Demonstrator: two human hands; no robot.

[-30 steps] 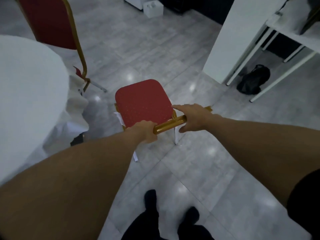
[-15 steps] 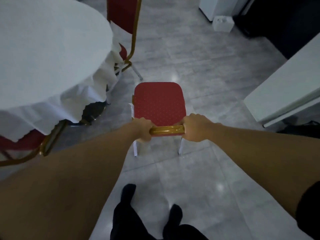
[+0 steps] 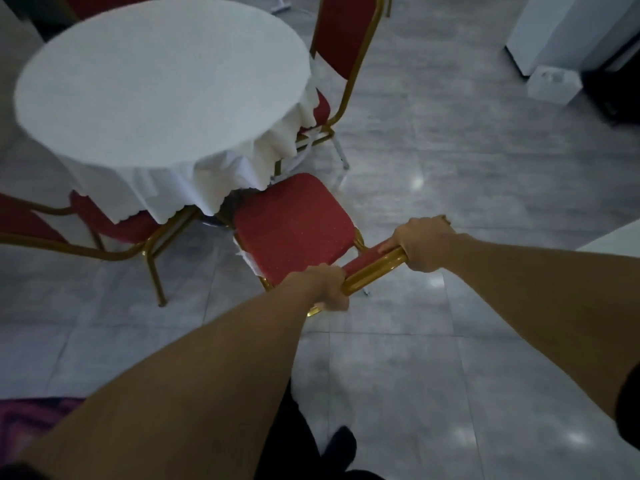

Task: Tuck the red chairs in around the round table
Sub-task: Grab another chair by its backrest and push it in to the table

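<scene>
Since half a second ago, the held red chair (image 3: 294, 226) is sitting closer to the round bench (image 3: 162, 81), its seat's front corner now reaching the scalloped hem of the white tablecloth (image 3: 221, 181), where earlier it was standing well apart on open floor. Both hands are gripping the gold top rail (image 3: 372, 270) of the chair's backrest: the left hand (image 3: 323, 285) is wrapping its fingers closed around the near end, and the right hand (image 3: 424, 244) is curling shut around the far end, with bare rail showing between them. The chair is turning at an angle to the bench, its seat pointing toward the cloth.

Two more red chairs are standing at the bench: one on the left (image 3: 114, 223) with its seat partly under the hanging cloth, and one at the far right side (image 3: 343, 46) with its seat touching the cloth's folds. Grey floor tiles (image 3: 450, 150) are reflecting spots of light. A small white box (image 3: 554, 83) is resting on the floor near the upper right.
</scene>
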